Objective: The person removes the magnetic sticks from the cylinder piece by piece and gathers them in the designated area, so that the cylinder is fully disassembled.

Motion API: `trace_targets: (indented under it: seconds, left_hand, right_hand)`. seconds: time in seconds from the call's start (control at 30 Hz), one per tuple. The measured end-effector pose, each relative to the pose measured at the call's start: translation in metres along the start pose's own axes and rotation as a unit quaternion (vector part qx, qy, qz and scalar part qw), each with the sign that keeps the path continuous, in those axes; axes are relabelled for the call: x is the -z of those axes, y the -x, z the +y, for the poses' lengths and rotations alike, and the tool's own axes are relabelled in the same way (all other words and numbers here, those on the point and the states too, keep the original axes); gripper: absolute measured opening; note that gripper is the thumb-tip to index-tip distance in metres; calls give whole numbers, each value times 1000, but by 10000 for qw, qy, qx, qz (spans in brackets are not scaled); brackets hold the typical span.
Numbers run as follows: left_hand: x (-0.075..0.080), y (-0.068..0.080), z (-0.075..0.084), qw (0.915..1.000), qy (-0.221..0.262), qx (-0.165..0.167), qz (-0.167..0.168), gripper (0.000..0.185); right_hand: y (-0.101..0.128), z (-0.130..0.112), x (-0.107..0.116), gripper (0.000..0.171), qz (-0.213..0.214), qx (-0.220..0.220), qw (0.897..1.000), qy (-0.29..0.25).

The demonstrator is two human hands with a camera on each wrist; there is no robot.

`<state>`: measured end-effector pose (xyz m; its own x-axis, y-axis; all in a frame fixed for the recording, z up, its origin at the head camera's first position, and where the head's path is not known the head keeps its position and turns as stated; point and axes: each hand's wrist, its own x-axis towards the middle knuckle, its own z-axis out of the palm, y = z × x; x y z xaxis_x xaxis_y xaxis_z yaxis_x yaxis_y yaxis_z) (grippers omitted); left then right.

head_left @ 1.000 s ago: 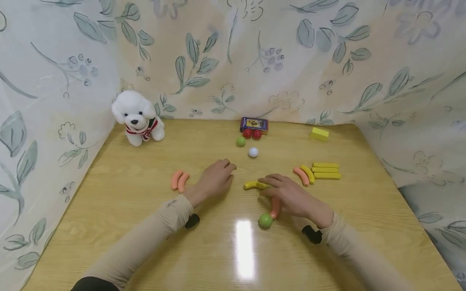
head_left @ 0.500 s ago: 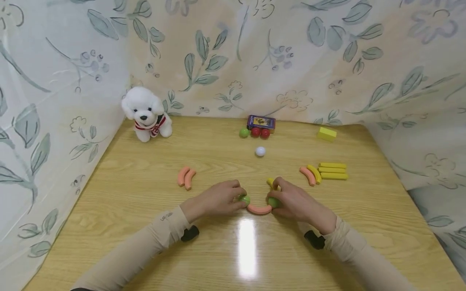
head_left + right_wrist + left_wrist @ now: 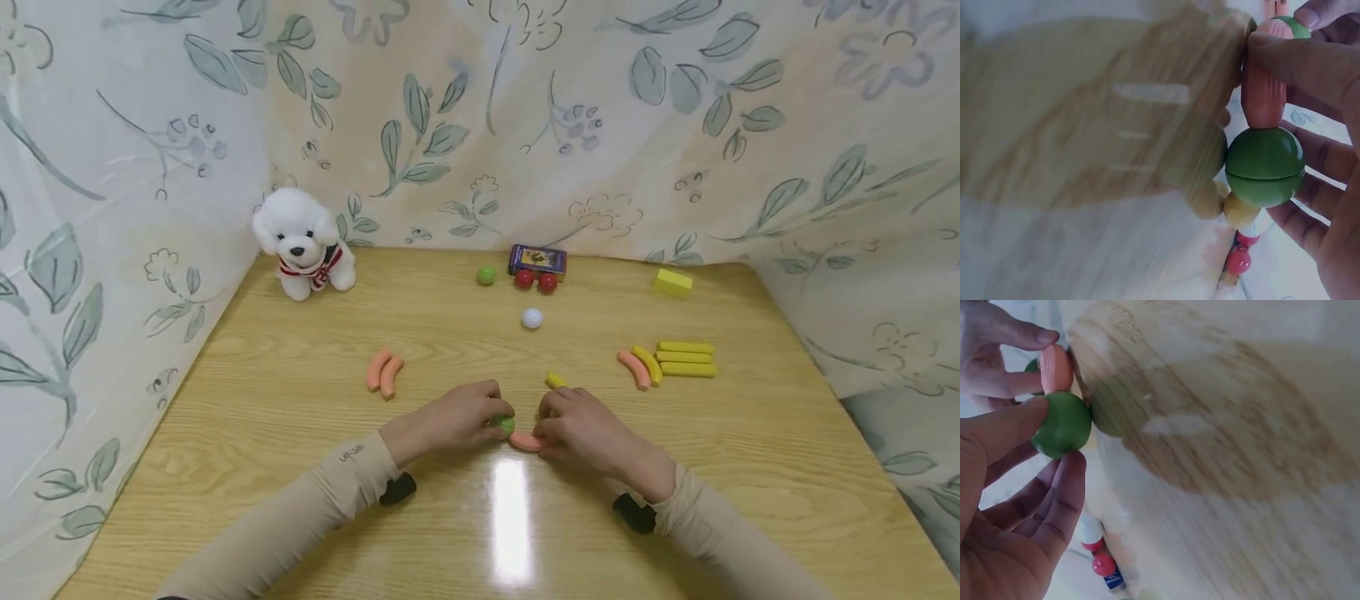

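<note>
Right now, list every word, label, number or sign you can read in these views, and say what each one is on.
Left sleeve: a small dark mark near the cuff, too small to read.
Dark blue box at the back of the table: a printed picture, no letters legible.
Yellow block, green ball, orange curved piece: no text on them.

From the head camera we see only a sliver of the small green wooden ball (image 3: 504, 425) under the left hand (image 3: 457, 419). The right hand (image 3: 581, 433) covers a second green ball entirely and most of the curved orange wooden piece (image 3: 522, 442). Both wrist views blur the light wooden table (image 3: 1241, 456). The picture on the small dark blue box (image 3: 537, 259) is too small to read.
</note>
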<state>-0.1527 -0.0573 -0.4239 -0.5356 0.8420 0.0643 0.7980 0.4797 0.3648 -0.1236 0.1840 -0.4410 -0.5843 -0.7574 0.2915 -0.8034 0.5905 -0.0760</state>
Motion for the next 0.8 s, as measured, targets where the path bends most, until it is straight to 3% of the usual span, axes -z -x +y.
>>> trace_targets:
  seconds: [0.2,0.47,0.63,0.8]
  left_hand:
    - [0,-2,-5,9994,345,57,-10,19]
    - [-1,-7,-5,10000,65,35,-14,19]
    - [5,-10,-10,9972,-85,703,229,19]
    - [14,-35,-30,9831,-179,1646,781,22]
  right_hand:
    - [2,2,-2,14,152,-20,9999,40]
    - [1,3,-1,11,158,-39,9998,123]
    - [-1,3,-1,12,224,23,9994,279]
    - [0,-1,-4,13,169,-1,9996,214]
